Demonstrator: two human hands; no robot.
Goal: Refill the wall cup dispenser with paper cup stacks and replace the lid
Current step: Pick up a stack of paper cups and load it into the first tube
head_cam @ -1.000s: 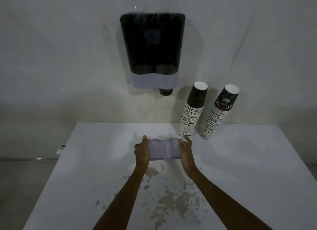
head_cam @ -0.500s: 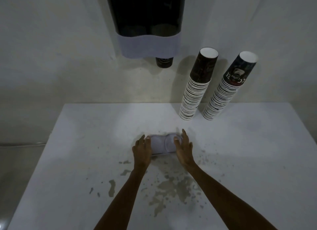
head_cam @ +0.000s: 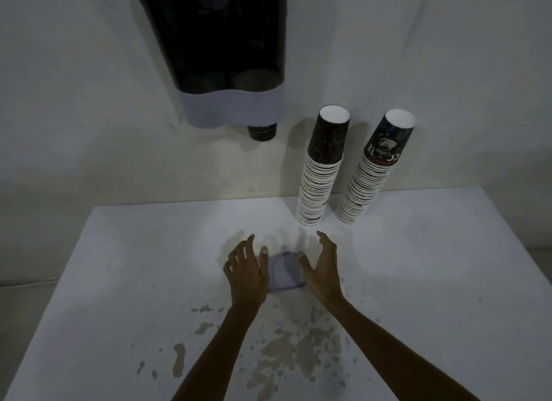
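With the lid (head_cam: 286,270) flat mid-tabletop (head_cam: 119,266) between the left hand (head_cam: 246,273) and right hand (head_cam: 324,270), both grips released, a careless reach could topple the leaning cup stacks (head_cam: 321,173) at the rear edge.

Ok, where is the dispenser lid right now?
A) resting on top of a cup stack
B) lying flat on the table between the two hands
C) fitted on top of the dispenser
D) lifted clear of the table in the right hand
B: the lid lies flat on the table, with the left hand and right hand open on either side.
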